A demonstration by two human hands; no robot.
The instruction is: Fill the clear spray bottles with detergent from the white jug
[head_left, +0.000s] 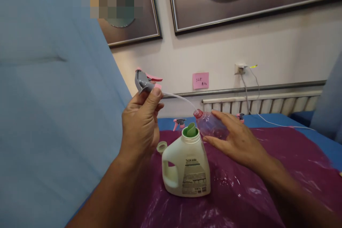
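My left hand [141, 117] is closed round the pink collar of a grey and pink spray trigger head [145, 81]. From it a thin, clear dip tube [179, 96] curves across to the neck of a clear pinkish spray bottle [212, 123]; its lower end is at the mouth. My right hand [232, 133] grips that bottle, tilted with its mouth toward the left. Below and between the hands stands a white detergent jug [187, 167], upright, with a green spout [191, 130] in its uncovered mouth. A pale cap [161, 147] lies left of the jug.
Purple plastic sheeting [245, 192] covers the blue surface [283, 117]. Behind the jug is another grey and pink trigger head [179, 124]. A blue curtain [53, 114] hangs close on the left. A white cable [267, 121] runs from a wall socket [239, 69] above a radiator [267, 103].
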